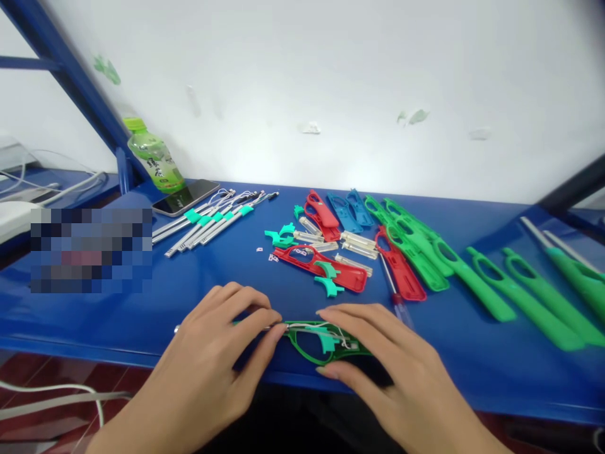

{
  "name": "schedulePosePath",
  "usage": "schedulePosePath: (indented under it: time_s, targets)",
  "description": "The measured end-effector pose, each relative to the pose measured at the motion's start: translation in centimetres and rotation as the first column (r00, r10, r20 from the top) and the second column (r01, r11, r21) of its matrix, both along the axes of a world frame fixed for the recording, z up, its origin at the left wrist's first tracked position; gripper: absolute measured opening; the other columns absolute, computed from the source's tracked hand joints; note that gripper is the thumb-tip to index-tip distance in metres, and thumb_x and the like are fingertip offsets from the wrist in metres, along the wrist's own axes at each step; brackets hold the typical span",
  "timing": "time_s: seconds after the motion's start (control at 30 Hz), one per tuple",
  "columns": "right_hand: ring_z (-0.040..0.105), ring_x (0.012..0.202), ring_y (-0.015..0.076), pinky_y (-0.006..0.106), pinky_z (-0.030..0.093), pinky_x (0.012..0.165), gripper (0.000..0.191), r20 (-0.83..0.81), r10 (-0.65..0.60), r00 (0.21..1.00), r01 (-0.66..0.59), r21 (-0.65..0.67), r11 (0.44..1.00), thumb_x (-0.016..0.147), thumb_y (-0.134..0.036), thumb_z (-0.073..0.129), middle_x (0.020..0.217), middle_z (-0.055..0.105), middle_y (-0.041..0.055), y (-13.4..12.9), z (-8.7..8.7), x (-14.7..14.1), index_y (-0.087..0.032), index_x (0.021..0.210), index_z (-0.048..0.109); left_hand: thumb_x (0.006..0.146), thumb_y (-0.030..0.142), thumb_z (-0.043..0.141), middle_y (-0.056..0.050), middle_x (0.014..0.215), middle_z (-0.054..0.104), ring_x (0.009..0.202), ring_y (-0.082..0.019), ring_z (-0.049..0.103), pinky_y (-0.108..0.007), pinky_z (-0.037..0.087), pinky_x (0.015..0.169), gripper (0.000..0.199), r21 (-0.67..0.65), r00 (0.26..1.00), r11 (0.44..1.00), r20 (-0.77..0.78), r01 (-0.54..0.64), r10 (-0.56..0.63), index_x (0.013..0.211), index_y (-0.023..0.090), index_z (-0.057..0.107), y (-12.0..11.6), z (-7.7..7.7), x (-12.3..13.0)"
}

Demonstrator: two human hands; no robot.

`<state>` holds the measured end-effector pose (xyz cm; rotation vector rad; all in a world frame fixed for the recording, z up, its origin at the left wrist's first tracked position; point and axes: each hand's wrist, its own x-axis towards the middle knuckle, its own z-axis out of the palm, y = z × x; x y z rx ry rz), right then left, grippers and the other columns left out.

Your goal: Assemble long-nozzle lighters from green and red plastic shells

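A green lighter-shaped half shell (302, 353) lies at the table's front edge, its inner side up. Inside it are a teal trigger piece (327, 339) and thin white wires (312, 325). My left hand (222, 340) pinches the metal tube and wires at the shell's left end between thumb and index finger. The tube's tip (177, 329) shows to the left of that hand. My right hand (382, 353) grips the shell's right part, thumb on the near edge and fingers on the far edge.
Behind my hands lie red shells (347, 277), teal triggers (283, 236), clear tanks (359, 246) and a screwdriver (401, 309). Several green shells (543, 299) spread right. Metal tubes with wires (208, 230), a phone (186, 197) and a bottle (155, 157) stand or lie left.
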<state>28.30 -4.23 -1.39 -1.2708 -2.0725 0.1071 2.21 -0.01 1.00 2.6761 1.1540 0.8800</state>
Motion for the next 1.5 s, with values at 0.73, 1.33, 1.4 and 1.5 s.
schedulePosePath:
  time_s: [0.73, 1.33, 1.4, 1.5]
  targets:
    - [0.075, 0.098, 0.0296, 0.04, 0.053, 0.082, 0.015, 0.472, -0.09, 0.877, 0.181, -0.151, 0.972, 0.103, -0.018, 0.072, 0.093, 0.083, 0.0066, 10.1, 5.5, 4.6, -0.023, 0.103, 0.086, 0.103, 0.018, 0.057, -0.007, 0.11, 0.083, 0.102, -0.028, 0.077, -0.037, 0.056, 0.082, 0.029, -0.172, 0.944, 0.957, -0.278, -0.233, 0.18, 0.111, 0.026, 0.083, 8.0, 5.3, 4.8]
    - [0.076, 0.109, 0.024, 0.046, 0.066, 0.096, 0.028, 0.597, 0.036, 0.801, 0.202, -0.326, 0.923, 0.108, -0.038, 0.075, 0.128, 0.076, 0.0083, 11.4, 6.4, 3.4, -0.018, 0.129, 0.073, 0.108, 0.041, 0.073, -0.011, 0.14, 0.071, 0.118, -0.027, 0.073, -0.049, 0.065, 0.1, 0.036, -0.235, 0.897, 0.907, -0.362, -0.349, 0.252, 0.137, 0.02, 0.069, 11.6, 2.1, -1.2]
    - [0.076, 0.11, 0.0244, 0.047, 0.066, 0.096, 0.031, 0.602, 0.019, 0.798, 0.214, -0.313, 0.925, 0.108, -0.039, 0.074, 0.131, 0.075, 0.009, 11.6, 5.9, 3.4, -0.019, 0.132, 0.072, 0.108, 0.041, 0.072, -0.011, 0.14, 0.071, 0.118, -0.027, 0.073, -0.049, 0.065, 0.1, 0.036, -0.24, 0.896, 0.908, -0.374, -0.344, 0.24, 0.138, 0.02, 0.069, 11.8, 1.9, -1.3]
    - [0.075, 0.114, 0.0254, 0.048, 0.065, 0.098, 0.034, 0.606, -0.018, 0.795, 0.223, -0.264, 0.938, 0.108, -0.04, 0.074, 0.135, 0.074, 0.0099, 11.7, 5.3, 3.4, -0.019, 0.134, 0.071, 0.108, 0.041, 0.073, -0.011, 0.141, 0.07, 0.119, -0.027, 0.073, -0.049, 0.065, 0.1, 0.038, -0.24, 0.896, 0.908, -0.373, -0.342, 0.239, 0.139, 0.02, 0.069, 12.0, 1.3, -1.5]
